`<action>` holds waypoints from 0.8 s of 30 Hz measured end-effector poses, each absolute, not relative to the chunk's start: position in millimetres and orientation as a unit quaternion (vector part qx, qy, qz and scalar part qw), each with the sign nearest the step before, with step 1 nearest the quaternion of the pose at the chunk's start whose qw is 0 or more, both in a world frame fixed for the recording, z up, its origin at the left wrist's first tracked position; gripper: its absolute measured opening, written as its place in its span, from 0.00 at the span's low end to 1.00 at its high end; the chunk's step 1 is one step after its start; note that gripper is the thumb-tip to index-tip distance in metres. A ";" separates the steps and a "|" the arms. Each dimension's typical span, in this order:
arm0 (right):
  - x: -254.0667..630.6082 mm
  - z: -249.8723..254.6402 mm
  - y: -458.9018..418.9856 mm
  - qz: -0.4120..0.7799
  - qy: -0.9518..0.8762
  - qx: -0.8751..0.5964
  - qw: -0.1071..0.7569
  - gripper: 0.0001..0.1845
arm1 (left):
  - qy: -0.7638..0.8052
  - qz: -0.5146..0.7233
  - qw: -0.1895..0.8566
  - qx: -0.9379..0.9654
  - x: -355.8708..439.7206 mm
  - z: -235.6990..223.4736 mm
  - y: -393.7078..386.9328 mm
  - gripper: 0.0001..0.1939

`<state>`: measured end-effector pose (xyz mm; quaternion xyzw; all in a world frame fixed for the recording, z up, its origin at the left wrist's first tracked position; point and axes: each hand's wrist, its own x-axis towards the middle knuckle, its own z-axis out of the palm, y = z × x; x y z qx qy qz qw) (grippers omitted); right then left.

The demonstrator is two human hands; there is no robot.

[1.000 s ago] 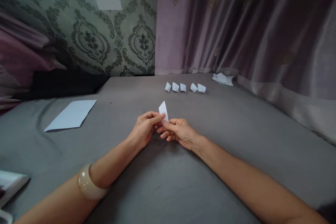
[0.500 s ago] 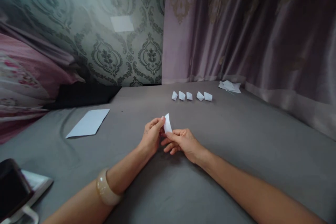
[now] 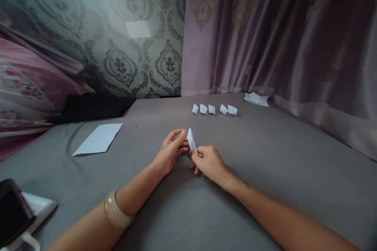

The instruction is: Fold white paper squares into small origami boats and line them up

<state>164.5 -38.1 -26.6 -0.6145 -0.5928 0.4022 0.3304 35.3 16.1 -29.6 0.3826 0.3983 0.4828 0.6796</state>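
A small folded piece of white paper stands tilted over the grey sheet, its layers showing at the near edge. My right hand pinches its lower end between thumb and fingers. Just left of the paper is my left hand, thumb and fingers slightly apart. Its fingertips are close to the paper's edge and do not seem to grip it. A pale bangle circles the left forearm.
Several small folded white paper pieces sit in a row beyond my hands. Loose paper scraps lie at the back right. A white sheet rests at left. A dark-screened device stands at the lower left, beside patterned wall and curtains.
My left hand has loosened from the folded paper. The right hand has turned the paper, moving it slightly right, so its narrow edge now shows.
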 end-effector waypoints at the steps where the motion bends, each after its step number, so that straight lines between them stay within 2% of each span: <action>1: 166.0 -27.4 -38.8 0.348 -0.619 -0.626 0.322 0.15 | 0.400 0.472 0.683 0.389 35.9 -28.4 14.2 0.23; 5: 167.0 -28.5 -43.1 0.167 -0.691 -0.647 0.276 0.13 | 0.400 0.448 0.683 0.417 38.5 -26.0 8.2 0.23; 8: 166.2 -27.8 -44.3 0.139 -0.707 -0.636 0.275 0.13 | 0.410 0.452 0.683 0.401 38.0 -26.1 8.3 0.19; 13: 172.1 -27.4 -40.0 0.247 -0.690 -0.592 0.336 0.19 | 0.406 0.457 0.692 0.384 34.7 -25.8 11.6 0.17; 18: 178.0 -33.0 -32.7 0.379 -0.627 -0.579 0.357 0.19 | 0.390 0.443 0.704 0.396 32.7 -26.1 12.2 0.18; 24: 179.4 -36.3 -27.6 0.406 -0.595 -0.593 0.361 0.16 | 0.382 0.437 0.688 0.436 30.5 -27.4 12.0 0.17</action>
